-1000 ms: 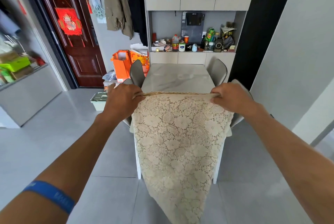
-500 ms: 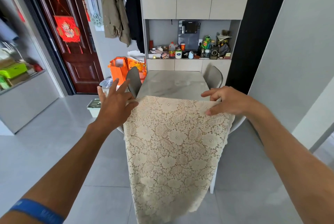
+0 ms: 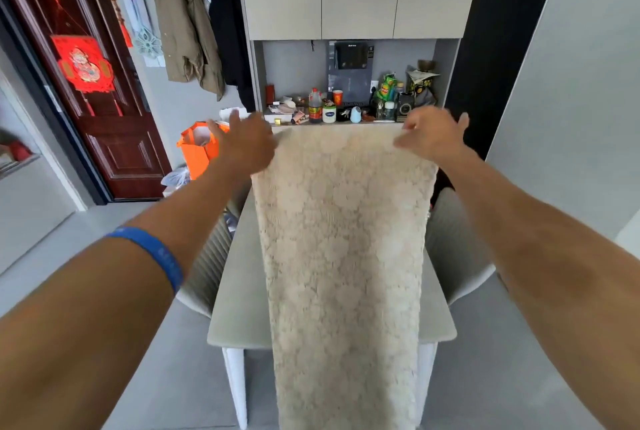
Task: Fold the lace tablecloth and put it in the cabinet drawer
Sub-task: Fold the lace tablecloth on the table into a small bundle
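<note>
Lace tablecloth (image 3: 343, 239) draped mid-frame down the table (image 3: 239, 308), left hand (image 3: 247, 143) and right hand (image 3: 433, 138) splayed loose at its top corners

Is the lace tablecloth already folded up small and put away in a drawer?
No, the lace tablecloth hangs long over the table.

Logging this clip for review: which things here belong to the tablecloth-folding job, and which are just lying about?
Job:
lace tablecloth, lying along the table
left hand and right hand at its far corners

Lying about:
orange bag
hanging coat
dark bottle on the cluttered shelf
chair
</note>
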A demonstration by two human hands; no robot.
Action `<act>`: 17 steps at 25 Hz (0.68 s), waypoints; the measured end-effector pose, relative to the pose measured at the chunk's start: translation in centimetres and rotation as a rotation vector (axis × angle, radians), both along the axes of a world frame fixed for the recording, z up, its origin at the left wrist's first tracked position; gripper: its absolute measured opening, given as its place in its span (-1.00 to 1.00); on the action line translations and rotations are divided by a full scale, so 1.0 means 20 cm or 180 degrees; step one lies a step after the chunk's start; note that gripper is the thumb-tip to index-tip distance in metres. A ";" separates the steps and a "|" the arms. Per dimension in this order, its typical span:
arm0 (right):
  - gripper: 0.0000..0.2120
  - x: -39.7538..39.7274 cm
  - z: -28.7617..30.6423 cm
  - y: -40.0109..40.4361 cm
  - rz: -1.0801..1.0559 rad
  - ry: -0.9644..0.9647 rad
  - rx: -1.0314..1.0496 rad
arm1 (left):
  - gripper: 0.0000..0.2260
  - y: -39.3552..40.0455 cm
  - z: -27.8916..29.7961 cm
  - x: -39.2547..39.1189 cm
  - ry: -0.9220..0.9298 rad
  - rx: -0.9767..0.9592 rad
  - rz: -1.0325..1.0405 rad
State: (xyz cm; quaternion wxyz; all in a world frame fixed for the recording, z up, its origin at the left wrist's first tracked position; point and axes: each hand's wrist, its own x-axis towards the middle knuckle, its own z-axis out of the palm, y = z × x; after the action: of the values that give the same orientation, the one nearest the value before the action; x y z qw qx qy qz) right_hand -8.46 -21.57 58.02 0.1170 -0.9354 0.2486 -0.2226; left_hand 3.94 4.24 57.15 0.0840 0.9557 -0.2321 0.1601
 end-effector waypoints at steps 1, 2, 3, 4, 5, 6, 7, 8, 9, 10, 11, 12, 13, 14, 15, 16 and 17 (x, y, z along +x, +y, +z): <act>-0.94 0.08 0.14 -0.05 -0.0265 -0.0725 -0.0216 | -0.77 -0.09 0.16 0.10 -0.0527 -0.0366 0.0028; -0.89 0.15 0.31 -0.10 -0.0481 -0.1415 -0.0396 | -0.78 -0.16 0.34 0.18 -0.1025 -0.0836 -0.0004; -0.85 0.19 0.47 -0.15 -0.0578 -0.1947 -0.0489 | -0.81 -0.20 0.50 0.23 -0.1406 -0.1293 -0.0046; -0.84 0.21 0.59 -0.18 -0.0545 -0.2297 -0.0544 | -0.83 -0.21 0.62 0.24 -0.1657 -0.1641 -0.0112; -0.86 0.22 0.65 -0.19 -0.0480 -0.2479 -0.0593 | -0.84 -0.21 0.68 0.23 -0.1827 -0.1834 -0.0191; -0.87 0.21 0.65 -0.20 -0.0446 -0.2540 -0.0638 | -0.84 -0.21 0.67 0.22 -0.1956 -0.1885 -0.0273; -0.89 0.20 0.59 -0.22 -0.0403 -0.2559 -0.0642 | -0.84 -0.20 0.60 0.20 -0.2026 -0.1837 -0.0372; -0.91 0.18 0.48 -0.23 -0.0316 -0.2572 -0.0595 | -0.85 -0.17 0.48 0.18 -0.2002 -0.1758 -0.0492; -0.93 0.15 0.31 -0.22 -0.0186 -0.2548 -0.0509 | -0.86 -0.13 0.31 0.14 -0.1881 -0.1665 -0.0562; -0.93 0.12 0.12 -0.21 -0.0032 -0.2462 -0.0366 | -0.87 -0.09 0.11 0.11 -0.1673 -0.1551 -0.0555; -0.93 0.08 -0.10 -0.19 0.0120 -0.2317 -0.0167 | -0.89 -0.05 -0.10 0.08 -0.1406 -0.1419 -0.0493; -0.94 0.03 -0.33 -0.17 0.0237 -0.2083 0.0036 | -0.91 -0.01 -0.32 0.04 -0.1096 -0.1254 -0.0415; -0.95 -0.02 -0.56 -0.16 0.0303 -0.1721 0.0165 | -0.92 0.01 -0.53 0.00 -0.0769 -0.1047 -0.0358; -0.94 -0.08 -0.79 -0.14 0.0333 -0.1258 0.0234 | -0.93 0.03 -0.74 -0.05 -0.0421 -0.0838 -0.0342; -0.92 -0.13 -0.99 -0.12 0.0331 -0.0789 0.0303 | -0.95 0.04 -0.93 -0.10 -0.0099 -0.0665 -0.0344; -0.90 -0.18 -1.17 -0.10 0.0290 -0.0392 0.0381 | -0.96 0.05 -1.11 -0.14 0.0156 -0.0505 -0.0338; -0.89 -0.23 -1.32 -0.07 0.0251 -0.0078 0.0410 | -0.96 0.06 -1.27 -0.18 0.0342 -0.0342 -0.0305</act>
State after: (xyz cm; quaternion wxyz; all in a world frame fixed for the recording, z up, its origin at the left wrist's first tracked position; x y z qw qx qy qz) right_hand -13.01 -22.96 31.61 0.1886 -0.9322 0.2239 -0.2127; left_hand 0.34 5.49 31.71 0.1550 0.9449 -0.2638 0.1167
